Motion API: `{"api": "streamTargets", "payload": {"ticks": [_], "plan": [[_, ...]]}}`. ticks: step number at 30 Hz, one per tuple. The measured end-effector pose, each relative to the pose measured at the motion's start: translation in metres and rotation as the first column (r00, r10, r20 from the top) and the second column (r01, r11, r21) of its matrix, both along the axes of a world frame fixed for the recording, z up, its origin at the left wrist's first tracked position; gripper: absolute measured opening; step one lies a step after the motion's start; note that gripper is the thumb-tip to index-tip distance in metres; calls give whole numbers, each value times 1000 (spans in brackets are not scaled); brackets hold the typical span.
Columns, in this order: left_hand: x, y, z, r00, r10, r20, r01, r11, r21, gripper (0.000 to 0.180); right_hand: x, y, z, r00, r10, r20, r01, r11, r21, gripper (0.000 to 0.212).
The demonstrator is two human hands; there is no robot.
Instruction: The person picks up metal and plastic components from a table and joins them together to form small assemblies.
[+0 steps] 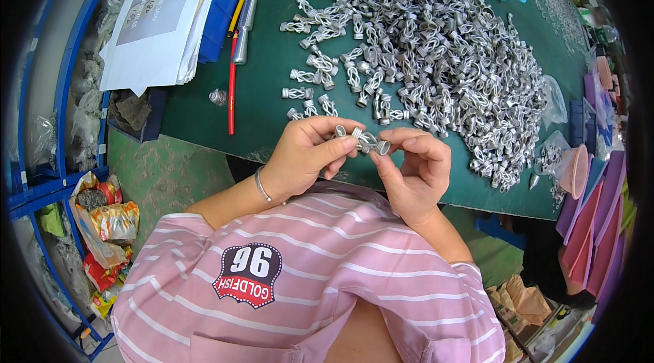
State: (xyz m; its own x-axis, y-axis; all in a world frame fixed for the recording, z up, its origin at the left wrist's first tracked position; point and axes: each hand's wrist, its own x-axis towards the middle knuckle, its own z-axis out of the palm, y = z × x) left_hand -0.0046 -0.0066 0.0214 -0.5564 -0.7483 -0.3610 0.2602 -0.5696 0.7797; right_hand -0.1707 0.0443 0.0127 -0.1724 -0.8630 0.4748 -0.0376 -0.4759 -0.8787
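Both hands are up close to the chest, pinching one small metal fitting [363, 140] between them. The left hand [306, 152] grips one threaded end with thumb and fingers, and the right hand [415, 172] clamps the other end, probably so the piece stays steady while it's worked. It hangs just above the near edge of the green surface [259, 90]. The big heap of fittings [443, 63] sits farther out, in easy reach, and a red pencil [231, 84] lies to the left.

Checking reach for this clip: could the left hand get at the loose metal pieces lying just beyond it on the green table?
Probably yes. The left hand sits just short of the nearest loose metal pieces on the green table, with nothing between them. But both hands grip a small metal part, so it must let go first.
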Motion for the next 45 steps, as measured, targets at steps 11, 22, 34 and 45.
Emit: {"api": "streamTargets", "payload": {"ticks": [11,22,34,45], "plan": [[2,2,4,967,174,186,4,722,-692,28,-1,-2,-4,986,-36,-164,69,978,199,18],[-1,-1,2,954,222,201,17,630,-776,23,-2,2,-2,985,81,-153,-39,965,258,17],[0,-3,-1,998,49,45,-47,998,-38,10,-6,4,2,880,67,470,-322,813,486,18],[-4,-5,-8,994,99,55,-97,994,-45,7,-106,4,6,838,-500,218,441,856,268,9]]}}
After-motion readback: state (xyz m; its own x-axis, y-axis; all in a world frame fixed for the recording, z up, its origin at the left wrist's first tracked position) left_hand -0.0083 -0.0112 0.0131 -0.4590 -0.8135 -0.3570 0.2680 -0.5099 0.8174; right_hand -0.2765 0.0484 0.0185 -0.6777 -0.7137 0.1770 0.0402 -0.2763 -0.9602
